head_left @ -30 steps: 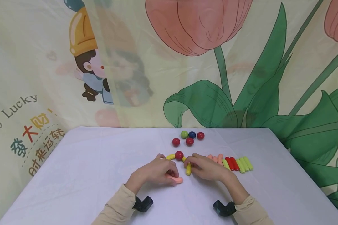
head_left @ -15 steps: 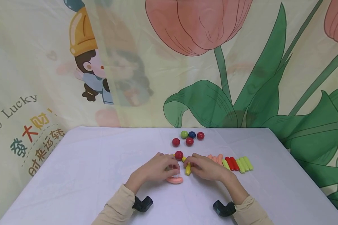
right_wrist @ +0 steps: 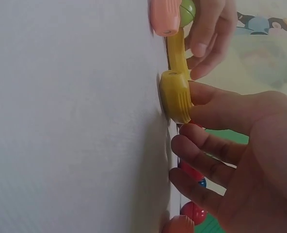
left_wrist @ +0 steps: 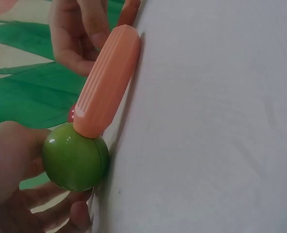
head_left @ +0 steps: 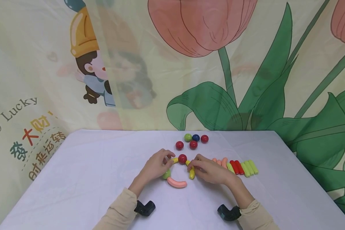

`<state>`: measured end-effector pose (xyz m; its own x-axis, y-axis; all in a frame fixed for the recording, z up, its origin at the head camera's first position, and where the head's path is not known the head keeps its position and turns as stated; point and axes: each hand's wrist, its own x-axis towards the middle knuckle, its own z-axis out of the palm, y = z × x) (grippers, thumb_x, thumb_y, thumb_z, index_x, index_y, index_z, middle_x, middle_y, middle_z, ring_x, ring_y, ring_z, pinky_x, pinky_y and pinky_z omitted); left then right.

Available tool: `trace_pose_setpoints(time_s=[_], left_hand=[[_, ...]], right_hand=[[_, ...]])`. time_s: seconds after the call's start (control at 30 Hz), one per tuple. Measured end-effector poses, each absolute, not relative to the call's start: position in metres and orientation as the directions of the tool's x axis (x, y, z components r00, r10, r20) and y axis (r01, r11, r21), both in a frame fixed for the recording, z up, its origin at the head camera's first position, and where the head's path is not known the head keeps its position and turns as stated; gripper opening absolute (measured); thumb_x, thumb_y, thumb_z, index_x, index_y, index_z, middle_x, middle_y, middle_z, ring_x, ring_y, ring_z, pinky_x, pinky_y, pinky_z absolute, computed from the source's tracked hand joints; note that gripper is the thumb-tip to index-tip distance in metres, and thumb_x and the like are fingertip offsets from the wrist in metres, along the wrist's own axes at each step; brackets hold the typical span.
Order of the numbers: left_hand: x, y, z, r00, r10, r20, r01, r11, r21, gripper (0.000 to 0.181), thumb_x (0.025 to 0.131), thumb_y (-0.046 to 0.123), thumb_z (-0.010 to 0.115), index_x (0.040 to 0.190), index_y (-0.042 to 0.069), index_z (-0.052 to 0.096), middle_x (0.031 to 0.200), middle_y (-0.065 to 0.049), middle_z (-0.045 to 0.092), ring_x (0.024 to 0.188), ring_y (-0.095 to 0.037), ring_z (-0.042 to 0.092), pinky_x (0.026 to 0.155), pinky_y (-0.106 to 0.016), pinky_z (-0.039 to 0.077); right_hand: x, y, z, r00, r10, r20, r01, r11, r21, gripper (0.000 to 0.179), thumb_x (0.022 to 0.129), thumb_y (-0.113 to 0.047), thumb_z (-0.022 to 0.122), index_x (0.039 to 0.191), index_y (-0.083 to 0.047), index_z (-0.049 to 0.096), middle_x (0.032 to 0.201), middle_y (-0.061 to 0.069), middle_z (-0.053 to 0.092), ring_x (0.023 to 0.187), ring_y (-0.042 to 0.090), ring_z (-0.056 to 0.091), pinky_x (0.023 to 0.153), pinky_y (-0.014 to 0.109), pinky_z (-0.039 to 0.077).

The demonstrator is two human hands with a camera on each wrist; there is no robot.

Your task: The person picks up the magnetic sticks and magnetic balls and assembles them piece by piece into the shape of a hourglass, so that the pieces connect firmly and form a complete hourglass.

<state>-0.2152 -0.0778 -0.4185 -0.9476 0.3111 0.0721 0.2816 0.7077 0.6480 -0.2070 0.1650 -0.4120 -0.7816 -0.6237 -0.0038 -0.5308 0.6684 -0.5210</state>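
looks like the right hand (head_left: 209,169) pinches a yellow stick (head_left: 192,174) just to keep it lined up by the red ball (head_left: 182,158), while the left hand (head_left: 155,165), fingers apart, hangs near the green ball (head_left: 167,174) butting the pink stick (head_left: 177,183) on the surface (head_left: 74,179)

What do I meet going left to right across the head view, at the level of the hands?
Left hand → nearest red ball → right hand → two red sticks → three light green sticks. Pieces overlapping the hands are left out.
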Motion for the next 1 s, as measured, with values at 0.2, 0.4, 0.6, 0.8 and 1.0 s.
trace_pose_setpoints(time_s=[0.2,0.4,0.6,0.8,1.0], left_hand=[[-0.215,-0.078,-0.421,-0.953,0.3,0.038,0.251,0.717,0.65,0.023,0.087,0.018,0.065,0.11,0.016,0.064,0.095,0.0,0.061,0.078,-0.013,0.053,0.062,-0.024,0.044],[-0.215,-0.079,-0.422,-0.958,0.285,0.02,0.232,0.734,0.639,0.022,0.086,0.016,0.066,0.108,0.017,0.065,0.094,0.001,0.061,0.072,-0.012,0.05,0.057,-0.023,0.042],[-0.215,-0.08,-0.419,-0.965,0.263,-0.001,0.208,0.766,0.608,0.023,0.083,0.016,0.066,0.106,0.017,0.065,0.09,0.001,0.059,0.071,-0.013,0.05,0.057,-0.025,0.04],[-0.217,-0.083,-0.418,-0.964,0.264,0.007,0.219,0.784,0.581,0.023,0.08,0.015,0.066,0.103,0.016,0.066,0.084,0.001,0.058,0.066,-0.013,0.048,0.055,-0.025,0.038],[-0.217,-0.083,-0.417,-0.965,0.264,0.001,0.215,0.783,0.583,0.023,0.08,0.016,0.066,0.102,0.016,0.066,0.083,0.001,0.058,0.066,-0.013,0.048,0.055,-0.026,0.038]], right_hand=[[-0.209,0.166,-0.413,-0.777,-0.629,0.019,-0.55,0.665,-0.506,0.021,0.093,-0.011,0.056,0.108,-0.024,0.064,0.101,-0.009,0.055,0.091,0.006,0.052,0.083,0.024,0.05],[-0.209,0.164,-0.413,-0.809,-0.587,0.038,-0.521,0.684,-0.511,0.023,0.091,-0.01,0.058,0.111,-0.02,0.06,0.097,-0.008,0.055,0.09,0.007,0.052,0.08,0.023,0.05],[-0.212,0.164,-0.413,-0.891,-0.449,0.067,-0.414,0.743,-0.525,0.025,0.088,-0.01,0.062,0.112,-0.018,0.059,0.092,-0.008,0.055,0.084,0.008,0.051,0.075,0.021,0.049],[-0.217,0.166,-0.414,-0.92,-0.38,0.096,-0.367,0.749,-0.552,0.025,0.088,-0.009,0.063,0.112,-0.015,0.06,0.092,-0.007,0.056,0.084,0.01,0.053,0.077,0.024,0.051],[-0.22,0.168,-0.415,-0.922,-0.365,0.132,-0.375,0.75,-0.544,0.025,0.087,-0.008,0.064,0.111,-0.013,0.06,0.091,-0.005,0.056,0.085,0.01,0.053,0.077,0.025,0.051]])
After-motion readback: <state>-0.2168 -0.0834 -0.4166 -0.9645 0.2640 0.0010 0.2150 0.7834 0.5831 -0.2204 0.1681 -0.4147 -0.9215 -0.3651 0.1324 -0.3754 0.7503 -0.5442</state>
